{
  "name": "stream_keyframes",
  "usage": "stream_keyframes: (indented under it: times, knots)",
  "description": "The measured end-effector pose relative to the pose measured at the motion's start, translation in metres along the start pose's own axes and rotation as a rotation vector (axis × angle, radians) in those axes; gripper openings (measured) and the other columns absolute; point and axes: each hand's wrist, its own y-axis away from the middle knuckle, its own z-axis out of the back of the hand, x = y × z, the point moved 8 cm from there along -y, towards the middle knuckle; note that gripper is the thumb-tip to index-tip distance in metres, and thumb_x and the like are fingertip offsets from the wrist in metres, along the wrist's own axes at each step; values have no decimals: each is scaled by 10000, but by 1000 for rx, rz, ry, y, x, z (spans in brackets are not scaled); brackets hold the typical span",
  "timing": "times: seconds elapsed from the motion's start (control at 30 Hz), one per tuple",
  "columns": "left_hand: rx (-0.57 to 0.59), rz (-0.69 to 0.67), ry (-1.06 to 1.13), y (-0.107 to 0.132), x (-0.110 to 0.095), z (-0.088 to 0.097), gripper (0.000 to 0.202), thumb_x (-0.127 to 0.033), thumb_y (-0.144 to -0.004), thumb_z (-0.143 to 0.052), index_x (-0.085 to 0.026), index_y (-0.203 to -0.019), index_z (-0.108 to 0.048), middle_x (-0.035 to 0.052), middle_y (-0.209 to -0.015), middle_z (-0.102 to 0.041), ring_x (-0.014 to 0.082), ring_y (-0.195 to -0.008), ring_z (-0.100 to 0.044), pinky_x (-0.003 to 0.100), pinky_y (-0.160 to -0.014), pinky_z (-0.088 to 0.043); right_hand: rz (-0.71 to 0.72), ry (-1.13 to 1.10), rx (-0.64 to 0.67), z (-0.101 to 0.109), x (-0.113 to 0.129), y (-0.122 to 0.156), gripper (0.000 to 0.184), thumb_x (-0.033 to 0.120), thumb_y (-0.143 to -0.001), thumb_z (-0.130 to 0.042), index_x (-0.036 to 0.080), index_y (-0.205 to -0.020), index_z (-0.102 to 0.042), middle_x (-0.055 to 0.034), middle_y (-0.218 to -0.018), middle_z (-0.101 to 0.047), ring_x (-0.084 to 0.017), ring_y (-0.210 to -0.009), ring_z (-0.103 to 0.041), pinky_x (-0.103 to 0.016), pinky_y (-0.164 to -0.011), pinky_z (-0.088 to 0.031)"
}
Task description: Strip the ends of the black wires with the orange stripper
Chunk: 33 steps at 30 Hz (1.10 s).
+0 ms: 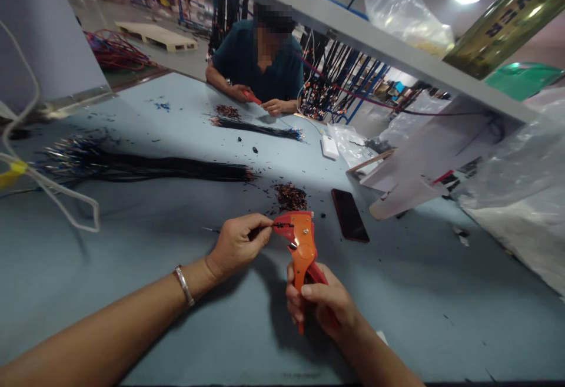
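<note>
My right hand (322,301) is wrapped round the handles of an orange and red wire stripper (303,240), its head pointing up and to the left. My left hand (241,240) pinches a thin black wire whose blue-tipped end (210,230) sticks out behind the hand to the left. The wire's other end sits at the red jaws of the stripper. Just beyond the tool lies a pile of stripped wire scraps (290,197). A long bundle of black wires (176,168), with blue and silver ends at the left, lies further back.
A phone (350,215) lies right of the scraps. Opposite me a person (260,63) holds a red tool near a second wire bundle (260,128). A white box (329,146), clear plastic bags (516,175) and a slanting shelf beam (375,36) are on the right. A white cable (66,192) hangs at left.
</note>
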Motion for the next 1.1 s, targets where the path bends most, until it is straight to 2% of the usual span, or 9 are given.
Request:
stream_keyframes:
  times: [0.17,0.43,0.87,1.1]
  knots:
    - [-6,-21,9,0,-3,1,136,-126,-802,-559,-139,-811,-694,6,-662,-682,84,-551,-563,168,-533,-423,4,-6,58,-3,1,0,298,247,-651,-694,119,-904,-601,-11,-646,-585,-125,-489,-559,-250,-481,-469]
    - [-13,-41,25,0,-5,2,129,-121,-801,-558,-136,-802,-686,3,-652,-670,79,-538,-547,161,-521,-413,-4,3,86,-4,2,0,310,273,-658,-709,125,-906,-595,-4,-643,-576,-125,-490,-552,-254,-477,-470]
    - [-16,-80,18,2,-9,3,129,-126,-807,-548,-129,-796,-676,-1,-627,-630,75,-524,-510,168,-513,-394,13,39,79,-2,1,0,326,271,-642,-747,118,-891,-602,-1,-626,-581,-122,-466,-548,-246,-445,-472]
    - [-18,-36,40,2,-7,3,145,-140,-806,-544,-135,-794,-689,-3,-608,-628,80,-516,-498,171,-500,-387,25,59,61,-3,2,0,312,271,-644,-765,120,-863,-603,2,-618,-580,-113,-461,-549,-236,-444,-471]
